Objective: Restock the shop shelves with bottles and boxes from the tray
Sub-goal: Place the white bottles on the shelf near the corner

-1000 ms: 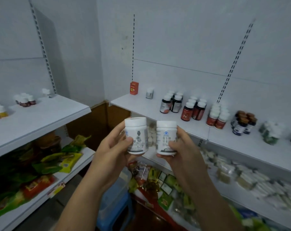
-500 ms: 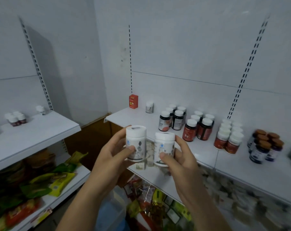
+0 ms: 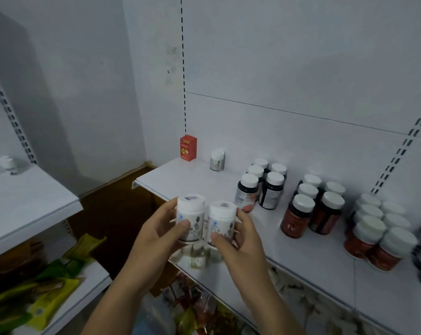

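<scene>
My left hand (image 3: pixel 153 234) grips a white bottle (image 3: pixel 190 217) with a white cap, held upright. Beside it, my right hand (image 3: pixel 240 236) grips a second white bottle (image 3: pixel 221 222) of the same kind. The two bottles touch side by side over the front left part of the white shelf (image 3: pixel 180 180). A matching white bottle (image 3: pixel 217 159) stands at the back of that shelf next to a small red box (image 3: pixel 188 148). No tray is in view.
Dark bottles with white caps (image 3: pixel 261 186), red-brown bottles (image 3: pixel 310 212) and more red bottles (image 3: pixel 376 234) stand in groups to the right. A second white shelf (image 3: pixel 23 201) at left holds a white bottle (image 3: pixel 7 163). Packets lie on the lower shelves (image 3: pixel 47 286).
The view has moved closer to the shelf. Both hands have carried the two bottles forward and down toward the shelf's front left part.
</scene>
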A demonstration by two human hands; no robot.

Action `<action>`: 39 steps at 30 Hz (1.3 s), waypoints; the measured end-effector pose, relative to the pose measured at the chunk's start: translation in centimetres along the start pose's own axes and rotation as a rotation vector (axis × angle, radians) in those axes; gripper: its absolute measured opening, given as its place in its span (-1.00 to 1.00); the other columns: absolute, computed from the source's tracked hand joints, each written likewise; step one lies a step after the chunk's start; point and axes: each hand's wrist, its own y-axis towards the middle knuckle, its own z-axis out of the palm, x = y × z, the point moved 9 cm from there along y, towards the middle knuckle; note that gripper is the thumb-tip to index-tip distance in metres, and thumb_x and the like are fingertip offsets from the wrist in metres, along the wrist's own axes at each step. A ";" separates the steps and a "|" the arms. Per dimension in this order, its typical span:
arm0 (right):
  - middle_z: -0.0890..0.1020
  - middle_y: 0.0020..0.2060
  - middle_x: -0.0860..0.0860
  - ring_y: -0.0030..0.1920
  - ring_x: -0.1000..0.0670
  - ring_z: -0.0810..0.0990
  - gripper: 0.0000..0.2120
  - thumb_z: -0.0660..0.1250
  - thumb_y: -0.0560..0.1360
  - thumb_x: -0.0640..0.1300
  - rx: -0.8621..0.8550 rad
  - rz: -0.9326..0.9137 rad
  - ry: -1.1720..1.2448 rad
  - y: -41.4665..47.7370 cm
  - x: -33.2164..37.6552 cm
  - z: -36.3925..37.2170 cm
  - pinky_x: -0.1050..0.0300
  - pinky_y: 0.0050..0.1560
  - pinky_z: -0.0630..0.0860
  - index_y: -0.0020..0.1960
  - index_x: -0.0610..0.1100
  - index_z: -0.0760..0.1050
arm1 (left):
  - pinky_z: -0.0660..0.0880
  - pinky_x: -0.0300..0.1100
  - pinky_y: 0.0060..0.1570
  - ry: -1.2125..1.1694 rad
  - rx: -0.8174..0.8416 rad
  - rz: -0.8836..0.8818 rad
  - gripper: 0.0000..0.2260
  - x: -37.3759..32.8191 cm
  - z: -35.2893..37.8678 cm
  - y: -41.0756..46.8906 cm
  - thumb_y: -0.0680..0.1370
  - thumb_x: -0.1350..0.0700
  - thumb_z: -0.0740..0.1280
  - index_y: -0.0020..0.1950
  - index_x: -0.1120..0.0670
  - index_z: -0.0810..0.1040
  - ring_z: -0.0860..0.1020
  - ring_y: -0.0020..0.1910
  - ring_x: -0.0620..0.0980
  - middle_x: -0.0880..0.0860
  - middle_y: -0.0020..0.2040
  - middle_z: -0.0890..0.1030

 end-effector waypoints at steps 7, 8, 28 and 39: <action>0.61 0.24 0.21 0.18 0.27 0.61 -0.39 0.46 0.53 -0.30 -0.087 -0.004 -0.102 11.1 -1.7 4.9 0.33 0.12 0.58 0.46 0.13 0.38 | 0.62 -0.04 0.26 0.186 0.010 0.084 -0.61 1.8 -3.9 16.7 0.63 0.18 0.43 0.45 -0.03 0.54 0.65 0.24 -0.12 -0.11 0.31 0.66; 0.60 0.22 0.25 0.17 0.31 0.59 -0.39 0.45 0.53 -0.31 -0.104 -0.004 -0.107 12.6 -1.9 5.3 0.38 0.08 0.55 0.45 0.12 0.37 | 0.62 -0.09 0.27 0.239 0.023 0.105 -0.60 2.1 -4.1 19.3 0.62 0.16 0.45 0.45 -0.04 0.53 0.64 0.25 -0.13 -0.12 0.32 0.64; 0.58 0.35 0.12 0.32 0.15 0.55 -0.53 0.19 0.67 -0.32 -0.209 0.021 -0.304 25.5 -7.7 6.5 0.33 0.29 0.48 0.50 0.03 0.39 | 0.50 0.07 0.43 0.000 0.342 -0.208 -0.57 13.6 -0.4 37.6 0.68 0.33 0.28 0.51 0.00 0.48 0.59 0.38 0.03 -0.01 0.41 0.61; 0.59 0.36 0.10 0.35 0.13 0.55 -0.52 0.16 0.67 -0.35 -0.253 0.021 -0.227 27.8 -8.5 6.6 0.08 0.44 0.47 0.50 0.01 0.42 | 0.47 0.05 0.41 -0.167 0.317 -0.346 -0.62 13.0 1.6 36.3 0.79 -0.03 0.03 0.28 0.03 0.62 0.64 0.28 0.07 0.04 0.22 0.72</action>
